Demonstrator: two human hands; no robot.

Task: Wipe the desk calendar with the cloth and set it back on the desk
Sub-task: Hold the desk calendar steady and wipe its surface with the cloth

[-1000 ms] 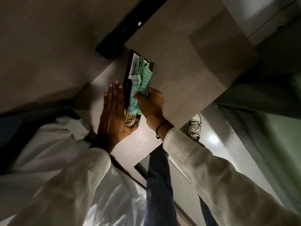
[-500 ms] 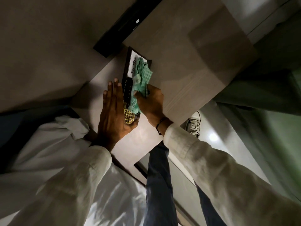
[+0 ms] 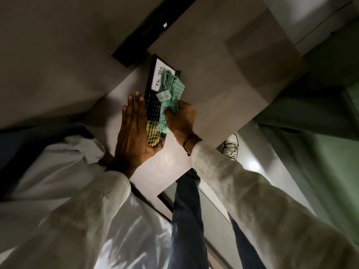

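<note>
The desk calendar (image 3: pixel 153 105) is black with a white "To Do" panel at its far end and a gold grid at its near end. It rests on the pale desk (image 3: pixel 223 98). My left hand (image 3: pixel 134 131) lies flat along its left edge, thumb hooked over the gold end, steadying it. My right hand (image 3: pixel 180 118) grips a green checked cloth (image 3: pixel 172 90) bunched against the calendar's right side, covering part of the white panel.
A long black bar (image 3: pixel 151 28) lies on the desk just beyond the calendar. The desk edge runs diagonally at the right, with the floor, my shoe (image 3: pixel 231 146) and my trouser leg (image 3: pixel 186 220) below it.
The cloth has slid toward the right side of the calendar, uncovering more of the white "To Do" panel. My left hand has stayed along the calendar's left edge.
</note>
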